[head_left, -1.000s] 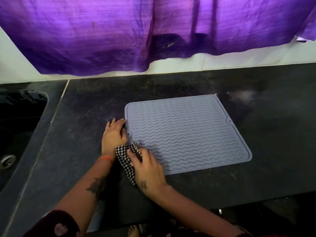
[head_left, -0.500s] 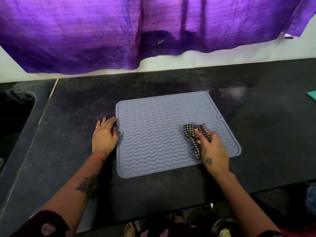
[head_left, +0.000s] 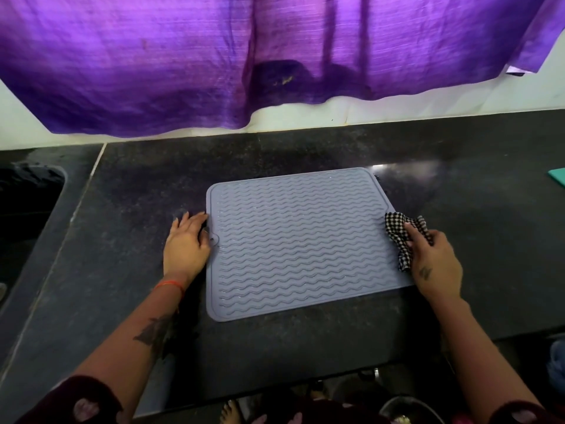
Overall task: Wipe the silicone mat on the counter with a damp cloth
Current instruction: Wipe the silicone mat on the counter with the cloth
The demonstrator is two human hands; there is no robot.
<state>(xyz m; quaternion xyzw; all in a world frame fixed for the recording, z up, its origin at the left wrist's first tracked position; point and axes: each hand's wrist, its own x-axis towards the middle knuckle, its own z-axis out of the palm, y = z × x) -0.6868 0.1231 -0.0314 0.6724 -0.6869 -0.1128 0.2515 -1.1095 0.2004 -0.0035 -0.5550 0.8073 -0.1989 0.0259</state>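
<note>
At right of frame, the right hand (head_left: pixel 434 258) clenches its fingers (head_left: pixel 411 229) on the checkered damp cloth (head_left: pixel 403 237), pressing it onto the silicone mat's (head_left: pixel 299 240) right edge. The left hand (head_left: pixel 185 243) lies flat and released at the mat's left edge, likely to stop it sliding on the dark desk (head_left: pixel 305 151).

Soft daylight glows through the purple curtain (head_left: pixel 183 62) ahead of me, leaving the dark counter (head_left: pixel 305 148) dim, with one pale glare patch at its far right. My arms drop faint shadows beneath them. Straight edges bow near the frame's borders, and detail looks slightly soft.
</note>
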